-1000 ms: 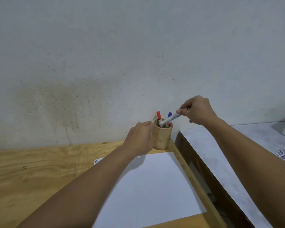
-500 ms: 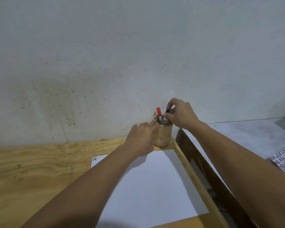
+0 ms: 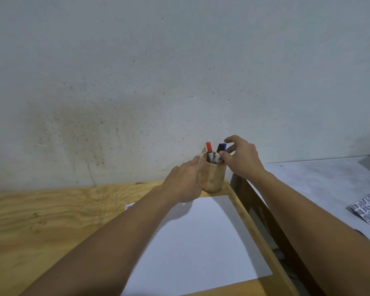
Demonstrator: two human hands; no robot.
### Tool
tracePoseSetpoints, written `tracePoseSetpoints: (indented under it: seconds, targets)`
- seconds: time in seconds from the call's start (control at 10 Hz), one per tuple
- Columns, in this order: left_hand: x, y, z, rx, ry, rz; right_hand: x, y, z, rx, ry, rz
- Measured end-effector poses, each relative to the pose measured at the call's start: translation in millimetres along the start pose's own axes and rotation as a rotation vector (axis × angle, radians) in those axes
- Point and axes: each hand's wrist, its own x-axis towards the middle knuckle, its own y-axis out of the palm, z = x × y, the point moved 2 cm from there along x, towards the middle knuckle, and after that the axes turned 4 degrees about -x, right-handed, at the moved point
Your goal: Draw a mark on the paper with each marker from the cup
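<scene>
Nearest us the paper (image 3: 199,242) lies flat on the wooden worktop (image 3: 51,221), its right edge close to the worktop's lip, and we see a few small coloured marks at its far left corner (image 3: 130,207). Beyond it our left hand (image 3: 185,182) rests against the side of the wooden cup (image 3: 214,178), fingers loosely spread, gripping nothing that we can make out. Our right hand (image 3: 241,159) hovers at the rim with fingers apart, empty, just beside the caps. The red marker (image 3: 209,148), black marker (image 3: 219,148) and blue marker (image 3: 224,146) stand in the cup. The cup sits at the corner, near the gap to the grey bench (image 3: 308,178); we judge a clumsy pull could tip it or drop a marker there. The wall (image 3: 179,82) stands close behind, cramping the reach.
</scene>
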Motion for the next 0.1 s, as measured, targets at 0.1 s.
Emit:
tracePoseSetpoints:
  seconds: [0.1]
  targets:
    - [-17.3, -8.7, 5.7, -0.056, -0.044, -0.036, -16.5, -11.8, -6.2, 0.031, 0.013, -0.007]
